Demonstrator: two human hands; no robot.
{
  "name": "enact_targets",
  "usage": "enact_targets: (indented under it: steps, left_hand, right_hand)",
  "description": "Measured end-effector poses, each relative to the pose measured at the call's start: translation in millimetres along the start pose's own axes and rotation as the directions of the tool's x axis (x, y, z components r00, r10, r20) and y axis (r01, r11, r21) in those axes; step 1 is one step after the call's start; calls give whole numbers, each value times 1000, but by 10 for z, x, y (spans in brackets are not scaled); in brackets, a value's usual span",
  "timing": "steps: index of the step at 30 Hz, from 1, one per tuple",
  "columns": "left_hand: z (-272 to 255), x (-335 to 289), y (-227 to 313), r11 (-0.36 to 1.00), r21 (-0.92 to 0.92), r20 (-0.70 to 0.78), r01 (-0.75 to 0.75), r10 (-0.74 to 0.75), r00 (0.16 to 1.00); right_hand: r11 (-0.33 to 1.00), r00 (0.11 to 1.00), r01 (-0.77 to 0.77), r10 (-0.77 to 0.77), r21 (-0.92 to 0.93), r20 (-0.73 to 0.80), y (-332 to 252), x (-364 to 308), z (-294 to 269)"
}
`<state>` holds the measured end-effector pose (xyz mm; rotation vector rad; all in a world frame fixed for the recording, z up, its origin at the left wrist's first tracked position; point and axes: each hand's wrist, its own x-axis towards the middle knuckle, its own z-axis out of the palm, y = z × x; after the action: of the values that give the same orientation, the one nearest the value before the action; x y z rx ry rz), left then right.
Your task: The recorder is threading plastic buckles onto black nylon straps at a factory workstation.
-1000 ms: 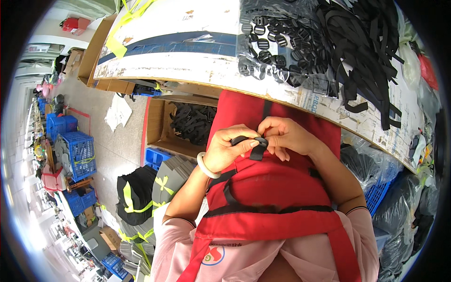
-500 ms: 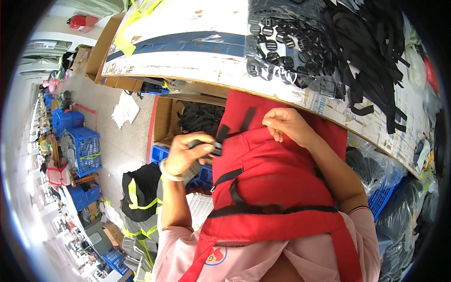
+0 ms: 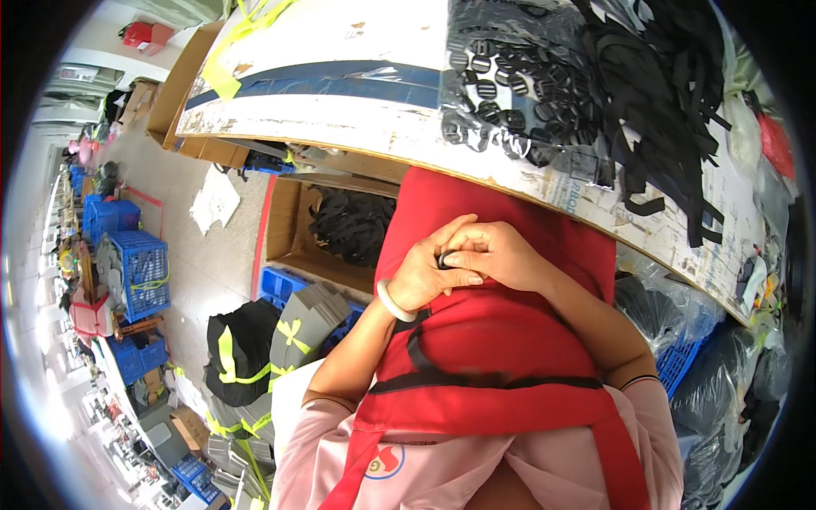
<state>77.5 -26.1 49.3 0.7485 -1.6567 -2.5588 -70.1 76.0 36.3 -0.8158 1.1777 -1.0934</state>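
Over the red apron (image 3: pixel 476 327) on my lap, my two hands meet in front of me. My left hand (image 3: pixel 422 270), with a white bangle at the wrist, is closed around a small black strap piece (image 3: pixel 444 259). Only a short curved bit of that piece shows between the fingers. My right hand (image 3: pixel 495 253) presses against the left, its fingers pinched at the same black piece. Any buckle on it is hidden by the hands.
Ahead, the white worktable (image 3: pixel 340 115) carries a heap of black plastic buckles (image 3: pixel 510 93) and a pile of black straps (image 3: pixel 659 102). A cardboard box (image 3: pixel 285 221) of black webbing stands beneath its edge. Bundled grey pieces (image 3: pixel 306 327) are at my left, a plastic-wrapped bag (image 3: pixel 722 408) at my right.
My hands were apart, the left holding a black buckle and strap. They have come together over the apron, the left moving right and the right slightly left and down.
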Motion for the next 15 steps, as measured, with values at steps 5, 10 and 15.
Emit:
enact_targets:
  steps: [5, 10, 15]
  left_hand:
    - [-106, 133, -154, 996, -89, 40, 11, -7, 999]
    - [86, 189, -121, 926, 316, -62, -206, 237, 970]
    - [183, 340, -158, 909, 297, -54, -293, 323, 945]
  right_hand:
    - [919, 977, -60, 135, 390, -167, 93, -227, -275]
    - [731, 978, -184, 202, 657, 50, 297, -369, -327]
    - [987, 948, -79, 117, 138, -297, 47, -577, -358]
